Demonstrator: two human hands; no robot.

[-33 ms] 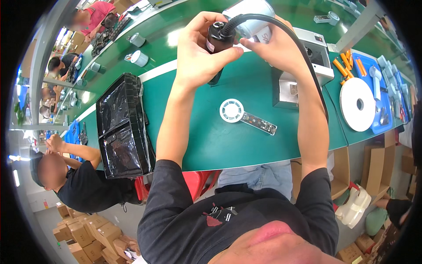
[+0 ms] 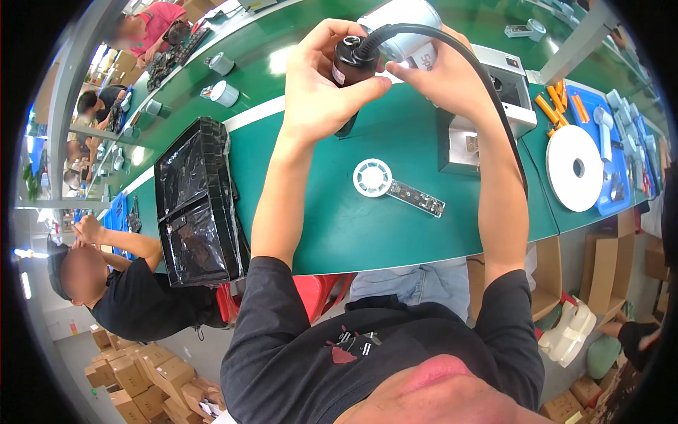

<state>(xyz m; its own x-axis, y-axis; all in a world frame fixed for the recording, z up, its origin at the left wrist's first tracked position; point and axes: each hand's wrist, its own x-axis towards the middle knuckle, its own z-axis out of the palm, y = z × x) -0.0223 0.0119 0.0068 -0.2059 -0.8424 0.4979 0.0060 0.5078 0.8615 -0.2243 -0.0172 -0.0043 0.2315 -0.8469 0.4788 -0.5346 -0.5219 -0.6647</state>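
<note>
My left hand (image 2: 318, 85) is closed round a black corded electric screwdriver (image 2: 351, 62), held upright with its cable end on top. The cable arcs over to the right and runs down past my right forearm. My right hand (image 2: 452, 78) grips a pale blue-grey cylindrical housing (image 2: 402, 28) beside the screwdriver; its fingers are partly hidden behind it. Both thumbs point inward, close to each other. Nearer to me on the green table (image 2: 318, 233) lies a small handheld fan part, with a round pale grille (image 2: 372, 178) and an exposed circuit board (image 2: 418, 199) in its handle.
A black tray wrapped in plastic (image 2: 201, 205) stands at left. To the right are a metal boxy machine (image 2: 462, 145), a white reel (image 2: 575, 168), orange parts (image 2: 547, 109) and a blue tray (image 2: 614, 201). Co-workers sit along the left; one person (image 2: 127, 283) is close by.
</note>
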